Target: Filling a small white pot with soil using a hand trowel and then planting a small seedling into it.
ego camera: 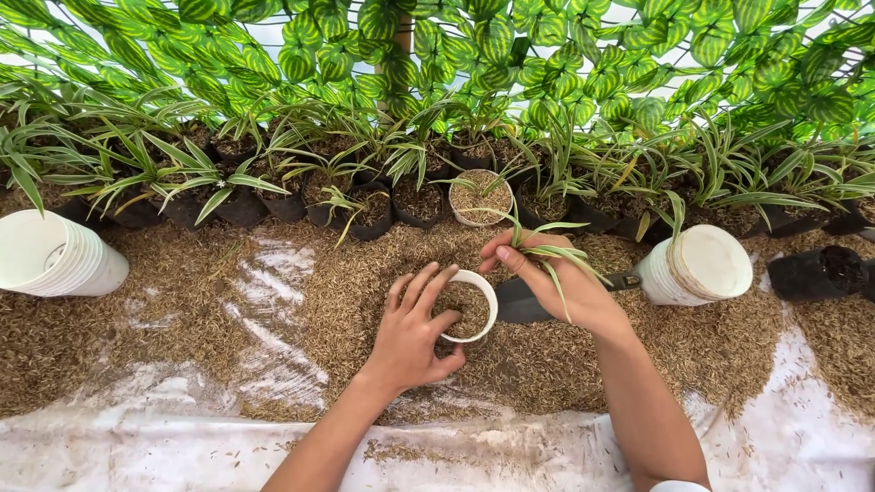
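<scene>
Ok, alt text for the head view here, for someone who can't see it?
The left hand steadies a small white plastic pot filled with brown husks, while the right hand holds a green striped plantlet beside it. Stacked white cups and a row of potted plants surround them.

Two bare forearms reach up from the bottom edge, angled toward each other. The left hand (412, 333) lies palm down, fingers spread and pointing up and to the right, thumb curled under toward the right, so the hand is cupped loosely rather than clenched. The right hand (545, 278) sits higher and just to its right, wrist bent, thumb and fingers pinched together, pointing left.
</scene>
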